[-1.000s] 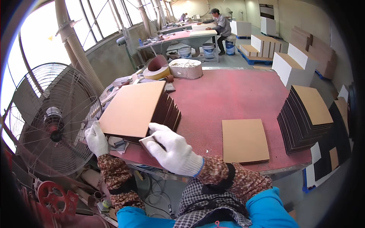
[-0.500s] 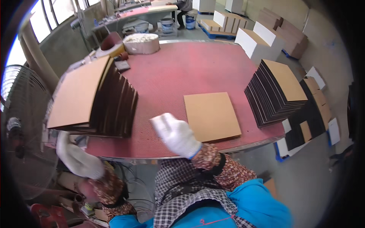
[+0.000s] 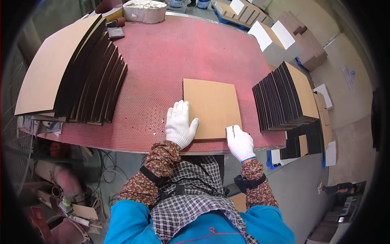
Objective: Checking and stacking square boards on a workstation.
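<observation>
A square, light wood-coloured board (image 3: 211,110) lies flat on the red, textured tabletop (image 3: 162,61), in front of me. My left hand (image 3: 178,126), in a white knitted glove, rests at its left edge; the fingers are stretched out and the thumb lies over the board. At the near right corner is my right hand (image 3: 239,142), gloved too, its fingers closed at the board's edge. Something small and pale may be pinched there, but the fingers mostly hide it. A tall stack of dark-edged boards (image 3: 61,61) stands to the left, another stack (image 3: 284,97) to the right.
A pale, wrapped block (image 3: 144,10) and a dark grey pad (image 3: 115,32) sit at the far left of the table. White-sided panels (image 3: 272,36) stand beyond the far right. Cables (image 3: 107,166) and pipes lie below the table at left.
My left hand has come from beside the left stack onto the board's left edge. My right hand has moved right, to the board's near right corner. The view has tilted down.
</observation>
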### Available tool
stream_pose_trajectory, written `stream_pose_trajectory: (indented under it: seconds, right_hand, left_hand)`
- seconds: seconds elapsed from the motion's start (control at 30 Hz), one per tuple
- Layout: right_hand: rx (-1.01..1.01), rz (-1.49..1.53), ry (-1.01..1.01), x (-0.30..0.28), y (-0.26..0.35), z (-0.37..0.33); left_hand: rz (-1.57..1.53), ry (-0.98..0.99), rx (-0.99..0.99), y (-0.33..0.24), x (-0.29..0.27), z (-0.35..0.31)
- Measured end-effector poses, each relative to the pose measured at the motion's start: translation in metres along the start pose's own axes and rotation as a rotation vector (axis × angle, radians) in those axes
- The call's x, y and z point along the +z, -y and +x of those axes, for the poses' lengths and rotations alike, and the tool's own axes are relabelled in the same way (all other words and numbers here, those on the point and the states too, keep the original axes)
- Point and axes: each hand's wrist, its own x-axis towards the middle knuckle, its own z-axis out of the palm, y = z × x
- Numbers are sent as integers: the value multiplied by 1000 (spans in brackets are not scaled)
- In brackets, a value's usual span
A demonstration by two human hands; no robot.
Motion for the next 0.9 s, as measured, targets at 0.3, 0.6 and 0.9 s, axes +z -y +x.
stream_pose_trajectory:
  seconds: [0.3, 0.6, 0.9]
  right_hand:
    - [108, 107, -30, 13, -2, 17]
    - [140, 174, -120, 37, -22, 105]
    - [61, 213, -173, 56, -45, 159]
  left_hand:
    - [-71, 76, -22, -3, -7, 2]
    - [-78, 80, -32, -2, -13, 2]
    - [-121, 70, -25, -9, -19, 9]
